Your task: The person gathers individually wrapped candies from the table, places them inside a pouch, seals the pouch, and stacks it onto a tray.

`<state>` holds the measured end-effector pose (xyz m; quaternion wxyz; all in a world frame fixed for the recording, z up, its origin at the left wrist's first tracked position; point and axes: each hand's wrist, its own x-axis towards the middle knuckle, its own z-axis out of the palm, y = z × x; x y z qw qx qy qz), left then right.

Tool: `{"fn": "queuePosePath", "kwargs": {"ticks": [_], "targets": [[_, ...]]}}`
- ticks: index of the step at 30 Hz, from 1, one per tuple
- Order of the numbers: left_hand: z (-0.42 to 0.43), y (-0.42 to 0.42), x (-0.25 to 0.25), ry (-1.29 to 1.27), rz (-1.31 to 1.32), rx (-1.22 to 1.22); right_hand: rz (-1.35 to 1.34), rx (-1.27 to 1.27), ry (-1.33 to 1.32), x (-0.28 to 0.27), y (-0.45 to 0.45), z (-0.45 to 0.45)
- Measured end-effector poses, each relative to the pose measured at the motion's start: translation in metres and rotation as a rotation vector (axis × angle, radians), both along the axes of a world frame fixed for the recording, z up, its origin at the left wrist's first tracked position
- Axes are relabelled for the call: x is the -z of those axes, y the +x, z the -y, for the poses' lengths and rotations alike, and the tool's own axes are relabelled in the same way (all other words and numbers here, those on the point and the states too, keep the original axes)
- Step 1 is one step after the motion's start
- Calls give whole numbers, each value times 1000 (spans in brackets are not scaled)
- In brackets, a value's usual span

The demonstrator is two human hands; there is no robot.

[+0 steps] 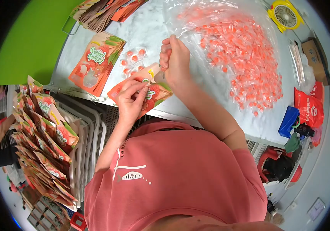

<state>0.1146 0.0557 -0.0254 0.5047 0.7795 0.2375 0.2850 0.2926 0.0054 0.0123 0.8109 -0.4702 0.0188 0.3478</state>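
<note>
A printed "Peeled Fudge" pouch (158, 92) is tilted at the table's near edge, in front of my chest. My left hand (131, 101) is closed on the pouch, thumb and fingers pinching its printed face. At the pouch's top edge, my right hand (175, 61) is held in a loose fist. Its curled fingers hide whatever they hold. Just beyond the pouch lies a small group of wrapped orange-red candies (134, 57). A stack of flat pouches (95, 63) rests to the left of these candies.
A large heap of wrapped candies (245, 57) covers the table's right side, beside a clear plastic bag (178, 17). More pouches (107, 13) lie at the far left. Filled pouches (47, 142) pack a crate (90, 127) on my left. A yellow fan (285, 16) stands far right.
</note>
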Motion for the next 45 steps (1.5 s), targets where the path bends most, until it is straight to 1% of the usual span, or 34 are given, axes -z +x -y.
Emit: {"fn": "queuePosePath", "kwargs": {"ticks": [2, 3, 5, 6, 8, 9, 11, 12, 14, 15, 17, 18, 19, 20, 21, 23, 25, 27, 29, 31, 32, 35, 36, 38, 39, 41, 45], "targets": [[0, 0, 0, -43, 0, -5, 6, -20, 93, 8, -4, 1], [-1, -1, 3, -43, -2, -5, 4, -20, 93, 15, -5, 3], [-3, -3, 8, -87, 13, -34, 229, -80, 126, 27, -6, 7], [-4, -3, 8, -89, 11, -34, 227, -80, 124, 30, -8, 11], [-5, -3, 7, -185, 39, -50, 556, -231, -33, 32, -12, 22], [-6, -3, 7, -185, 39, -47, 556, -229, -35, 31, -13, 26], [-8, -5, 8, -219, 48, -16, 809, -379, 102, 30, -15, 34], [-7, -6, 5, -222, 45, -14, 806, -377, 99, 25, -15, 40], [-5, -6, -3, -185, 71, -25, 366, -383, 263, 11, -8, 53], [-6, -9, -3, -186, 72, -24, 367, -383, 262, 16, 0, 63], [-13, -17, -5, -122, 94, 17, 882, -350, -146, 43, 19, 82], [-9, -22, -19, -390, 145, -26, 888, -353, -140, 57, 18, 89], [-11, -29, -30, -435, 228, -24, 1161, -363, -304, 72, 14, 95], [-16, -36, -36, -417, 321, -47, 1428, -369, -469, 83, 9, 98], [-21, -47, -39, -399, 406, -73, 1426, -380, -453, 88, -1, 96], [-33, -74, -32, -404, 337, -173, 1678, -520, -621, 95, -24, 86], [-34, -85, -35, -416, 360, -189, 1722, -562, -571, 95, -31, 60], [-30, -84, -51, -243, 336, -208, 1777, -537, -575, 91, -34, 30], [-29, -87, -54, -230, 351, -200, 1780, -540, -548, 86, -33, 2], [-30, -90, -52, -225, 314, -202, 1843, -610, -551, 84, -31, -20], [-29, -90, -51, -212, 323, -216, 1860, -601, -538, 84, -29, -29], [-30, -96, -50, -192, 287, -221, 1878, -651, -564, 100, -22, -45], [-28, -99, -52, -269, 254, -262, 1882, -655, -562, 101, -21, -48], [-33, -101, -46, -233, 266, -250, 1950, -545, -512, 103, -19, -50], [-36, -101, -44, -193, 276, -232, 1953, -549, -510, 103, -19, -51], [-36, -98, -47, -191, 269, -241, 1993, -465, -436, 104, -20, -53], [-39, -91, -46, -170, 239, -258, 2089, -402, -457, 100, -18, -52]]}}
